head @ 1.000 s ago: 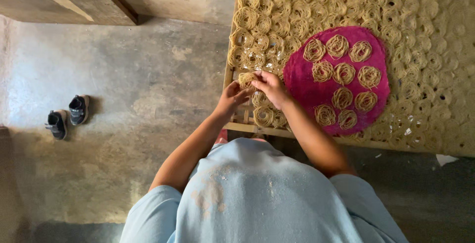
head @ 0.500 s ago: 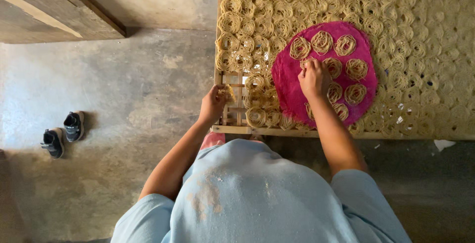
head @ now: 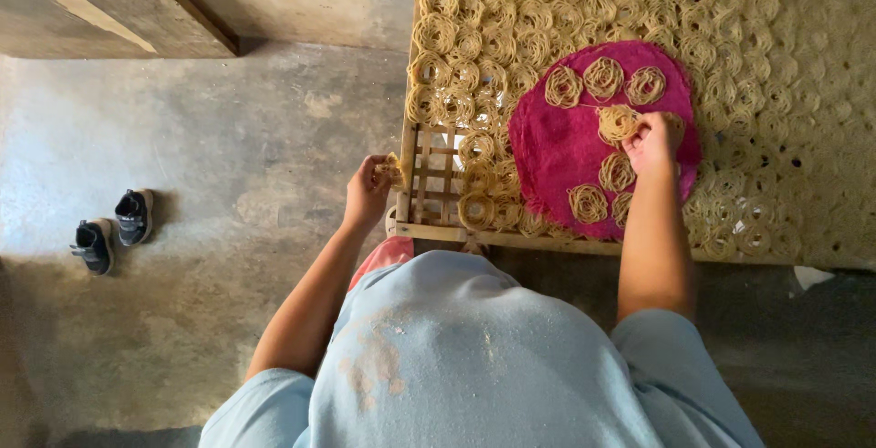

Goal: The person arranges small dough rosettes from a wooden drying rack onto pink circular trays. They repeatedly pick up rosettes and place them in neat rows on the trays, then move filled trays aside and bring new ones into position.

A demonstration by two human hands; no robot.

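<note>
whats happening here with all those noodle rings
A person in a light blue shirt stands at a bamboo drying rack covered with coiled noodle nests. The right hand grips a noodle nest on a round pink mat, where several other nests lie. The left hand holds a small clump of noodles at the rack's edge. A pair of small dark shoes sits on the concrete floor.

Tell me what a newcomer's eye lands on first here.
First, the round magenta cloth lying on the bamboo rack at upper right, dotted with noodle coils; the right hand pinches one coil there. All around it, the rack is carpeted with pale noodle nests. The left hand holds a small clump at the rack's left edge, and a pair of small dark shoes sits on the concrete floor far left.
</note>
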